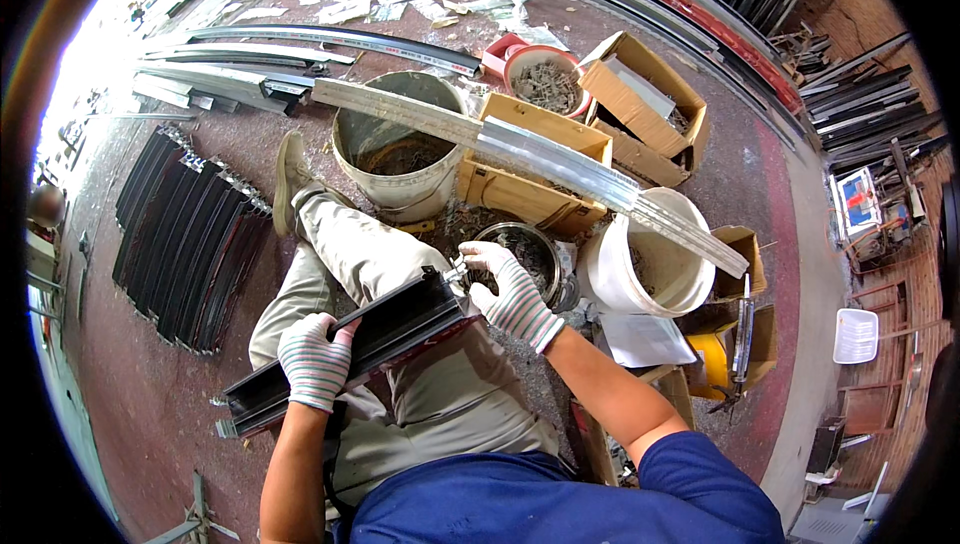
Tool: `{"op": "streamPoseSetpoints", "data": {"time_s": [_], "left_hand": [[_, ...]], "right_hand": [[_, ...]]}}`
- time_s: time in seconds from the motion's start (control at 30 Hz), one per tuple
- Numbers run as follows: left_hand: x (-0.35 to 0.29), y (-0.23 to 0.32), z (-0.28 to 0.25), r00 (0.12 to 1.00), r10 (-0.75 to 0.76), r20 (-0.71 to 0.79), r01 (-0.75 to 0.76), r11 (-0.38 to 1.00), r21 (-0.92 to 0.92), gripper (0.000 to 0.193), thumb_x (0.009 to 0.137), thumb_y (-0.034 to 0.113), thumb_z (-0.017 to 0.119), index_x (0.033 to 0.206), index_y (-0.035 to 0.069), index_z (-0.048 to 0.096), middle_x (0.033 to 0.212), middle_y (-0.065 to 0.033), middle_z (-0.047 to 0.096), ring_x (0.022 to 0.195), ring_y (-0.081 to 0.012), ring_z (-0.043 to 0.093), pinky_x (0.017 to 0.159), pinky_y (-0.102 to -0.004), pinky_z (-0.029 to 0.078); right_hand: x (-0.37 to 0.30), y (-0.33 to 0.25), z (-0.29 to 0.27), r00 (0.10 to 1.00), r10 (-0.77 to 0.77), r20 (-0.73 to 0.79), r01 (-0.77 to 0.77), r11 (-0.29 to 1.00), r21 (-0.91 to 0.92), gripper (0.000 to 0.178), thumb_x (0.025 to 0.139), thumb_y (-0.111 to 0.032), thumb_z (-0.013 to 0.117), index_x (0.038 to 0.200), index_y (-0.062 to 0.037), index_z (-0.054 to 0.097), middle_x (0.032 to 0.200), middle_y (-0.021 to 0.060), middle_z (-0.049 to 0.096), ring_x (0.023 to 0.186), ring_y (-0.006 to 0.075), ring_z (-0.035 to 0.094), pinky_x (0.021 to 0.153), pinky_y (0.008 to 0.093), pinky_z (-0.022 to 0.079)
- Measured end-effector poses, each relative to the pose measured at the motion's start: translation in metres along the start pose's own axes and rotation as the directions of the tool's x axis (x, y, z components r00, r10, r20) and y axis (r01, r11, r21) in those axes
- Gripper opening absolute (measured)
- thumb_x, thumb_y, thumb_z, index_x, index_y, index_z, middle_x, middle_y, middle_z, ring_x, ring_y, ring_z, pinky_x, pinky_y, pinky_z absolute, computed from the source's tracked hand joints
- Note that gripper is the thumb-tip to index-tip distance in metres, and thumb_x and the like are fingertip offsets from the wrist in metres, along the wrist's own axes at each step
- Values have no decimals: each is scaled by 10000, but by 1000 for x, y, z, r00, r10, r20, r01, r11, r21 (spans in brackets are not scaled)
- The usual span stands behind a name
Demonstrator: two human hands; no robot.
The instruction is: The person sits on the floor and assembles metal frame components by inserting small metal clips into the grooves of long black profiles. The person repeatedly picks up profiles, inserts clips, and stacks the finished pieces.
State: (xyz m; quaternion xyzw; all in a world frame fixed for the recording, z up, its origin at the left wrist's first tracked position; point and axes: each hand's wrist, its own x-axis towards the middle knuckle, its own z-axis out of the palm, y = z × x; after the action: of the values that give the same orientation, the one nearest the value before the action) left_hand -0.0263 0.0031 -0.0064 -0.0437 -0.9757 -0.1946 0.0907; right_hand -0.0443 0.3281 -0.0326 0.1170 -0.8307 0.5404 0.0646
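Observation:
A black metal channel profile (395,324) lies slantwise across my lap. My left hand (316,358), in a striped knit glove, is wrapped round its near-left part, thumb over the upper edge. At the profile's far right end sits a small silvery metal fitting (456,271). My right hand (512,296), in a matching glove, has thumb and fingers closed on this fitting; its exact shape is too small to tell. Just beyond my right hand stands a round metal bowl (553,256) with small dark metal parts inside.
Ahead stand a large bucket (400,184), a wooden box (530,216), a red-rimmed tub (580,94), a cardboard box (650,109) and a white bucket (605,269). A long metal bar (560,169) rests across the buckets. Black profiles (190,244) lie in a row to the left.

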Motion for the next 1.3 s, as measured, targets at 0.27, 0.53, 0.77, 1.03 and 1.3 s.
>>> {"op": "streamPoseSetpoints", "data": {"time_s": [0.27, 0.53, 0.77, 1.03, 1.3], "left_hand": [[0, -2, 2, 1000, 16, -5, -16, 999, 27, 428, 863, 439, 830, 708, 75, 665, 709, -158, 637, 697, -387, 632, 662, -472, 491], [-3, 1, 0, 998, 40, -51, -40, 999, 6, 402, 862, 422, 835, 726, 81, 671, 707, -150, 631, 691, -380, 621, 658, -469, 480], [-9, -2, -2, 995, 22, -102, -24, 1000, -17, 325, 843, 373, 853, 790, 88, 705, 739, -143, 653, 711, -376, 632, 680, -472, 486], [-12, -2, -12, 990, 18, -139, -31, 995, -90, 285, 845, 334, 855, 802, 92, 710, 745, -127, 659, 717, -360, 636, 681, -458, 483], [-23, -1, -27, 957, 85, -276, -125, 984, -129, 268, 856, 333, 837, 830, 107, 696, 762, -88, 657, 736, -320, 640, 726, -414, 477]], "right_hand": [[-6, 1, 9, 998, -38, -49, 38, 999, 7, 519, 824, 40, 632, 1342, 23, 611, 1427, 203, 610, 1318, 342, 590, 1163, 421, 457], [-9, -1, 21, 994, -30, -108, 45, 989, 144, 463, 823, 51, 622, 1285, 35, 611, 1433, 220, 601, 1330, 347, 581, 1171, 428, 444], [-1, -14, 17, 976, -167, -137, 177, 982, 66, 417, 793, 12, 626, 1208, 53, 640, 1381, 250, 628, 1291, 404, 581, 1167, 466, 425], [7, -34, 13, 949, -288, -130, 296, 954, 42, 415, 798, 50, 615, 1210, 14, 651, 1384, 221, 631, 1322, 376, 586, 1167, 484, 433], [7, -69, -15, 943, -318, -102, 306, 945, -118, 461, 770, -70, 653, 1227, -49, 711, 1462, 223, 587, 1412, 436, 483, 1244, 543, 302]]}}
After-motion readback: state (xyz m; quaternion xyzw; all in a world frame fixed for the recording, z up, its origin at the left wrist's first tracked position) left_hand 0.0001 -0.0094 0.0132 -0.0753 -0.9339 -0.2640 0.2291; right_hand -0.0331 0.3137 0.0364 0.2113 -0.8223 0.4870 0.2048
